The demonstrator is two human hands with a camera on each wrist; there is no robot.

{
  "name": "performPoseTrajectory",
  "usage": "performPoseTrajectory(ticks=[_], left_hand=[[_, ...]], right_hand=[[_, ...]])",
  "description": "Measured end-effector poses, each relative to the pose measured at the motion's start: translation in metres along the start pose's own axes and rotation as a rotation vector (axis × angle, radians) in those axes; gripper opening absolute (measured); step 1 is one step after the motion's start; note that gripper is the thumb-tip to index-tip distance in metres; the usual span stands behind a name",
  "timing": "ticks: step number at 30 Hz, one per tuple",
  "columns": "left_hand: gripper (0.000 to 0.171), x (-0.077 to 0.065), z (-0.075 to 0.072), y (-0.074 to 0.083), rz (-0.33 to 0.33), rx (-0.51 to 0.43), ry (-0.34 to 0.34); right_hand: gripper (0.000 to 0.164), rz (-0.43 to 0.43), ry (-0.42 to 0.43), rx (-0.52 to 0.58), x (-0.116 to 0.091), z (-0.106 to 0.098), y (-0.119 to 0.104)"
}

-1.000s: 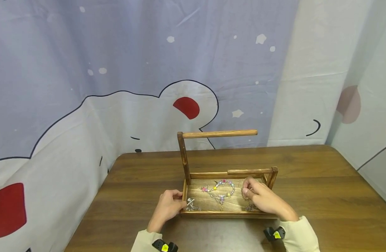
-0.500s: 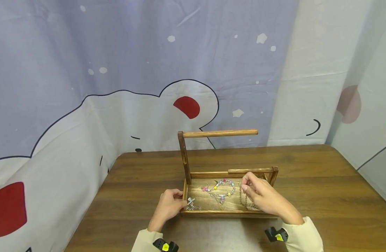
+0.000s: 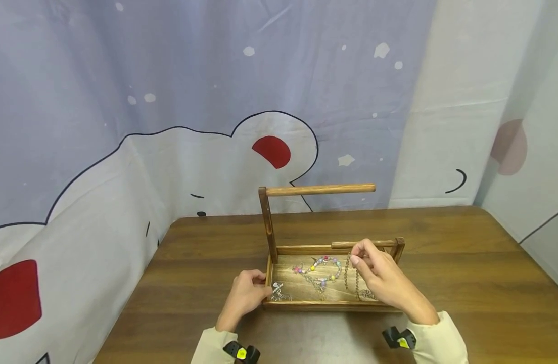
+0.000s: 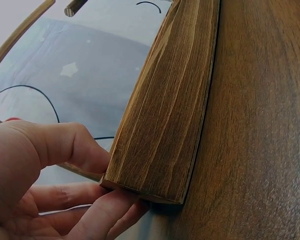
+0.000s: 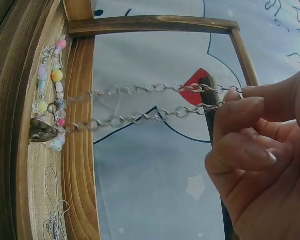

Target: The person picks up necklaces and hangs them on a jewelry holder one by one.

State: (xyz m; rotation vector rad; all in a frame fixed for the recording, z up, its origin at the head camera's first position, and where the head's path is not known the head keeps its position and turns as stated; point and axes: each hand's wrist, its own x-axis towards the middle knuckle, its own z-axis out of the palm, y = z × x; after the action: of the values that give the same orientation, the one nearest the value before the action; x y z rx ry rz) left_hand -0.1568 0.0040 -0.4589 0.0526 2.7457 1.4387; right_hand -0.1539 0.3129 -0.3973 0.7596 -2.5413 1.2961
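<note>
A wooden tray (image 3: 324, 304) holds jewellery on the table. My left hand (image 3: 245, 294) grips the tray's left end, thumb over the rim; the left wrist view shows the tray's side wall (image 4: 157, 115) between thumb and fingers. Above the tray's right part, my right hand (image 3: 380, 275) pinches a silvery link chain (image 5: 160, 114) between thumb and forefinger. Two strands hang from the fingertips, and the lower end reaches a small metal piece (image 5: 42, 131) in the tray. A pastel beaded bracelet (image 3: 339, 268) lies mid-tray, partly behind the chain in the right wrist view.
A tall wooden post with a crossbar (image 3: 322, 190) rises from the tray's left back, and a lower bar (image 3: 361, 244) stands at the right. Another silvery chain (image 3: 279, 294) lies in the left corner. Thin looped strands (image 5: 55, 200) show in the right wrist view.
My right hand has risen a little, drawing the chain up so that more of it hangs in two strands. The left hand stays on the tray's end.
</note>
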Motion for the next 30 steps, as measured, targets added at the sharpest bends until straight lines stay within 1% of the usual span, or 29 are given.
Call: performPoseTrajectory(ticks=[2, 7, 12, 16, 18, 20, 26, 30], left_hand=[[0.03, -0.002, -0.001, 0.0, -0.001, -0.003, 0.002], [0.029, -0.006, -0.002, 0.0, 0.003, -0.032, -0.002], [0.029, -0.008, -0.002, -0.001, 0.002, -0.057, -0.012], [0.029, -0.006, 0.001, -0.001, -0.005, -0.038, -0.005], [0.028, -0.004, 0.002, 0.0, -0.003, -0.032, 0.001], [0.028, -0.002, 0.002, 0.001, -0.001, -0.032, 0.003], [0.029, 0.0, 0.002, 0.002, -0.005, -0.035, 0.0], [0.029, -0.001, 0.001, 0.001, -0.008, -0.029, -0.003]], right_hand=[[0.007, -0.003, 0.003, 0.013, 0.0, 0.002, 0.0], [0.008, -0.043, 0.02, 0.037, 0.001, 0.006, -0.003], [0.008, -0.106, 0.055, -0.01, 0.004, 0.006, -0.007], [0.01, -0.17, 0.088, -0.051, 0.01, 0.003, -0.009], [0.011, -0.188, 0.101, -0.065, 0.013, 0.001, -0.01], [0.011, -0.192, 0.114, -0.082, 0.016, -0.001, -0.011], [0.012, -0.15, 0.128, -0.1, 0.021, -0.005, -0.018], [0.013, -0.17, 0.146, -0.105, 0.023, -0.007, -0.024]])
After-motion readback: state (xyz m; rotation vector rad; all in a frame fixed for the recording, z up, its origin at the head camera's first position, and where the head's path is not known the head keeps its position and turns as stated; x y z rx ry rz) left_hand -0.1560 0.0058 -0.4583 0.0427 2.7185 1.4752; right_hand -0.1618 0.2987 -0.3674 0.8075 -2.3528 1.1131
